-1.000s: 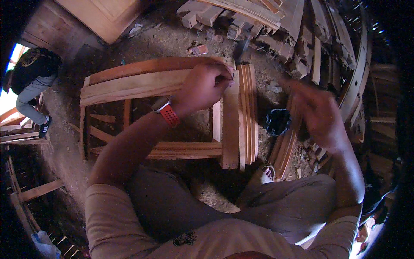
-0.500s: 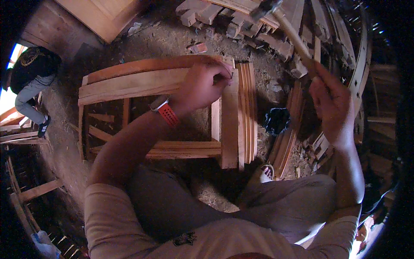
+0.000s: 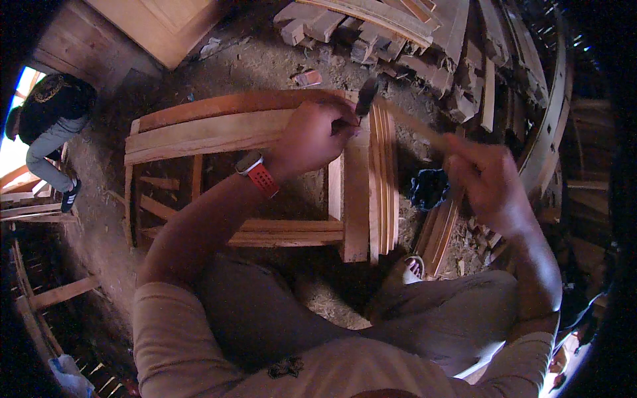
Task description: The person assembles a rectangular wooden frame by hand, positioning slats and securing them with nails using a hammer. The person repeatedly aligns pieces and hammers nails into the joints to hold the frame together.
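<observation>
My left hand [image 3: 318,132] is closed in a pinch at the far right corner of a wooden frame [image 3: 219,132]. Between its fingertips stands a small thin nail [image 3: 359,122], partly hidden by the fingers. My right hand [image 3: 488,179] grips the wooden handle of a hammer [image 3: 415,126], blurred by motion. The dark hammer head is at the nail, just right of my left fingertips; whether it touches the nail I cannot tell. An upright board [image 3: 356,212] forms the frame's right side.
Several thin slats [image 3: 383,192] stand against the frame's right side. A dark crumpled bag [image 3: 428,188] lies right of them. Stacked timber [image 3: 398,50] fills the far right. A small reddish packet [image 3: 308,78] lies beyond the frame. Another person [image 3: 56,119] is at the far left.
The hammer has swung down and left from its raised position to the nail, with my right hand moving lower and leftward. My left hand keeps its pinch at the corner.
</observation>
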{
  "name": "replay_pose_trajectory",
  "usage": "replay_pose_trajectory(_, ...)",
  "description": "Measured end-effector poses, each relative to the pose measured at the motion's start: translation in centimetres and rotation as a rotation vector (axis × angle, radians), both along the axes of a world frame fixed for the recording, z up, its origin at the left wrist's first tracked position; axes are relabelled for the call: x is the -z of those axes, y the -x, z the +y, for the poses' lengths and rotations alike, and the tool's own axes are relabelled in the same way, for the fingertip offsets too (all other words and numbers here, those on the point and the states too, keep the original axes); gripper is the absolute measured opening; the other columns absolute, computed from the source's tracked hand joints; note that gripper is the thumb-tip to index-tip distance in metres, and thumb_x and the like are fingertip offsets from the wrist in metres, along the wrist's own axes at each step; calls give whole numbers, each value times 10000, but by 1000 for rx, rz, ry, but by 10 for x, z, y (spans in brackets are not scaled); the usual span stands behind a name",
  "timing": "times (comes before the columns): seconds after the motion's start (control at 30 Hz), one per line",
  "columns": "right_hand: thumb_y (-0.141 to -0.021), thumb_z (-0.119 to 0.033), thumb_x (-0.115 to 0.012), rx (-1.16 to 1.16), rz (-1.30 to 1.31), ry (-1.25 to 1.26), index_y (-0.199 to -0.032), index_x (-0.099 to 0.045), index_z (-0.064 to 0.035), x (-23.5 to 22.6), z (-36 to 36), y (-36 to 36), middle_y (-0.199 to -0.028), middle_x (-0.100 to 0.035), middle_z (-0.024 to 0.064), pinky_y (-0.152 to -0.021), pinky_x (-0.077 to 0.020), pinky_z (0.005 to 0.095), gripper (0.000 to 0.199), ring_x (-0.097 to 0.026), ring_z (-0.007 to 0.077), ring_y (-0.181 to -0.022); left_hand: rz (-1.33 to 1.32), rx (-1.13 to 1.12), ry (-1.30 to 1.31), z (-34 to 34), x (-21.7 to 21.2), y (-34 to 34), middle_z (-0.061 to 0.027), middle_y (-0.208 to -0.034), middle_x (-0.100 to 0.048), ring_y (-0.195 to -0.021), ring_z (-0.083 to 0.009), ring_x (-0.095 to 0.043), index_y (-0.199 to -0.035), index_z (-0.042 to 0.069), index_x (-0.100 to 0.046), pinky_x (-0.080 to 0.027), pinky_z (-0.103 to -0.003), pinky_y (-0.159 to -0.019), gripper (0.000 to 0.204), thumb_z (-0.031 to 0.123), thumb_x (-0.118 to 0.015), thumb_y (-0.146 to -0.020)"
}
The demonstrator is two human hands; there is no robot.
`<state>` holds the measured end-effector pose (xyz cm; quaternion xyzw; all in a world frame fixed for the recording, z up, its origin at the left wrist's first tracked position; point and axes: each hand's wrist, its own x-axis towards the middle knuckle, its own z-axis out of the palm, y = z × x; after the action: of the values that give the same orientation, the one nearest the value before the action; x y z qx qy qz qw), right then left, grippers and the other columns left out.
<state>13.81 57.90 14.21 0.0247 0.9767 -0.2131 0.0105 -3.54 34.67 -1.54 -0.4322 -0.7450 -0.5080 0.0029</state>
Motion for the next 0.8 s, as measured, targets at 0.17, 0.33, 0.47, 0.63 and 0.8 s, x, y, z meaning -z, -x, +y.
replay_pose_trajectory(0.17,-999,-144,-612,343,11,289,-1309,-611,68,-19,-22,8,-992,-749,144,-819,-523,324,375,-681,189,-843,-41,2,-17,-5,4,-2,-145,-1013,-746,-931,-323,-721,-862,13,-717,-574,-404,-838,112,100,-767,-812)
replay_pose_trajectory(0.33,-1020,-128,-582,92,114,338,-1305,-627,44,18,11,-3,-1012,-745,108,-772,-515,316,336,-665,154,-834,-7,27,-15,1,-1,-2,-144,-1007,-746,-923,-325,-724,-867,8,-708,-575,-404,-828,113,94,-761,-818)
replay_pose_trajectory(0.47,-1013,-61,-556,378,164,269,-1227,-678,32,-9,-24,6,-873,-740,90,-665,-511,397,264,-657,173,-773,5,-6,3,-7,0,-4,-152,-992,-743,-917,-329,-724,-865,12,-710,-577,-402,-822,99,96,-746,-827)
replay_pose_trajectory(0.63,-1032,-148,-582,-70,-101,-54,-1351,-609,24,5,1,-3,-920,-713,40,-765,-492,268,363,-592,103,-786,-126,-14,151,-5,-15,-9,-153,-951,-746,-883,-331,-727,-878,18,-723,-581,-396,-810,90,92,-737,-829)
replay_pose_trajectory(0.8,-1018,-101,-575,332,42,329,-1360,-581,51,-11,-16,2,-904,-702,70,-782,-491,282,374,-586,99,-810,-52,-32,-8,-6,3,-5,-156,-951,-748,-866,-332,-729,-864,21,-733,-583,-396,-803,88,99,-742,-826)
